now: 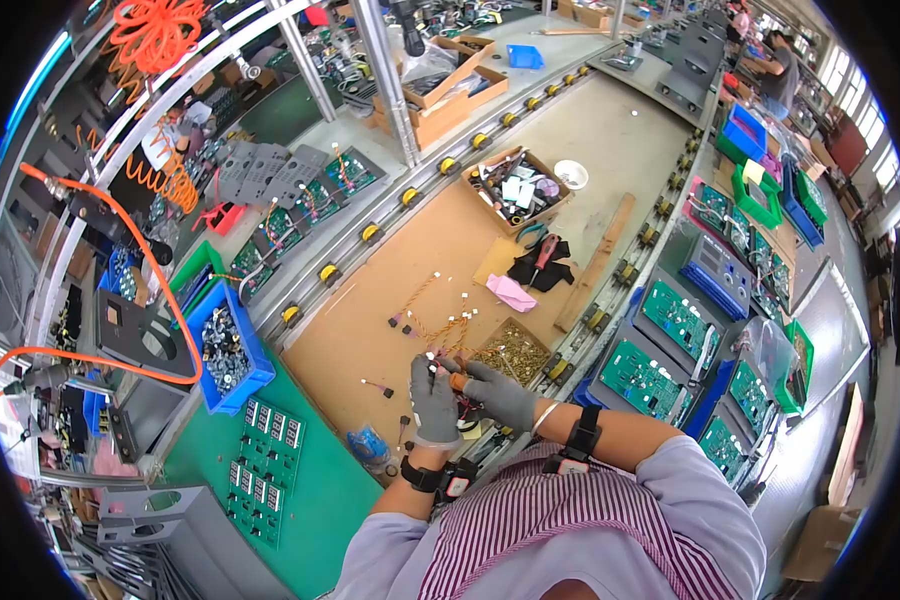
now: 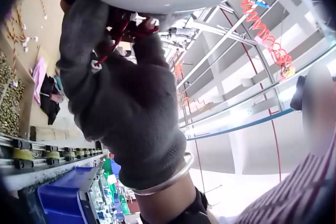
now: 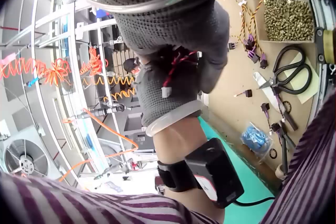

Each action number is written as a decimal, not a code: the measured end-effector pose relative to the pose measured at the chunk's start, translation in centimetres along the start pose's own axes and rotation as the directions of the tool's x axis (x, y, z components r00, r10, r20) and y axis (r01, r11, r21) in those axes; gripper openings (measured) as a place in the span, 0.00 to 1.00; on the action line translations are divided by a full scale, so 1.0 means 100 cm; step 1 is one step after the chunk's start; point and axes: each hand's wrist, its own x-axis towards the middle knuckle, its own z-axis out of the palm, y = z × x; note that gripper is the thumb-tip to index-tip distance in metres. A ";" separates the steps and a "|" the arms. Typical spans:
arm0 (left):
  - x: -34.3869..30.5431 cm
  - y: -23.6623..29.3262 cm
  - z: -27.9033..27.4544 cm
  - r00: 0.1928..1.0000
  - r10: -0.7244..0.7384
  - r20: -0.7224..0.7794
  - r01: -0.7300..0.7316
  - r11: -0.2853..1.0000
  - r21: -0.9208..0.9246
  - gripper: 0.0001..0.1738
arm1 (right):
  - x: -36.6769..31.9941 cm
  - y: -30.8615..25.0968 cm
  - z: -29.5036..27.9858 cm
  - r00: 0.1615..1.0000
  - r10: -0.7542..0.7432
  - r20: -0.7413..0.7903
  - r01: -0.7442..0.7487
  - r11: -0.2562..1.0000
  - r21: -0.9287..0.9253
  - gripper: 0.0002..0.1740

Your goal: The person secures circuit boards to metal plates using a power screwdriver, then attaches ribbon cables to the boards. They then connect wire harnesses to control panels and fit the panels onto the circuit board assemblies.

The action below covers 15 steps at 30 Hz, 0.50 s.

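Both hands wear grey gloves and meet at the near edge of the brown work surface. Red wires [image 2: 109, 50] [image 3: 170, 71] with a small white connector [image 2: 96, 64] [image 3: 166, 91] run between the curled fingers of the left hand [image 1: 435, 408] [image 3: 152, 98] and the right hand [image 1: 505, 397] [image 2: 134, 103] [image 3: 173, 29]. Each hand grips part of this wired piece; the gloves hide much of it. Just beyond the fingers lie twisted orange wires [image 1: 450, 338] with white and dark connectors. A tray of small brass-coloured parts [image 1: 531, 352] [image 3: 287, 19] sits beside the right hand.
Black-handled scissors [image 3: 280, 83] and a bag with blue contents [image 1: 368, 445] lie near the hands. Farther off are a screwdriver [image 1: 545, 252], a wooden strip [image 1: 598, 262] and a box of mixed parts [image 1: 490, 207]. Green circuit boards [image 1: 635, 380] stand right; a blue bin [image 1: 254, 372] stands left.
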 end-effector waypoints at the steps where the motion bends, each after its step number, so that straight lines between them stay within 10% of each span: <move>1: 0.000 0.006 0.008 0.998 0.046 0.034 -0.048 0.997 0.068 0.10 | -0.007 -0.009 0.001 0.994 0.089 -0.059 -0.075 0.977 0.201 0.26; 8: 0.004 -0.003 0.014 0.947 -0.216 0.236 0.308 0.815 -0.491 0.09 | -0.018 -0.001 -0.024 0.994 0.085 -0.067 -0.036 0.845 0.533 0.17; 15: 0.009 0.015 0.026 0.958 -0.163 0.236 0.244 0.895 -0.372 0.10 | -0.014 0.021 -0.052 0.998 0.040 0.048 -0.061 0.770 0.635 0.12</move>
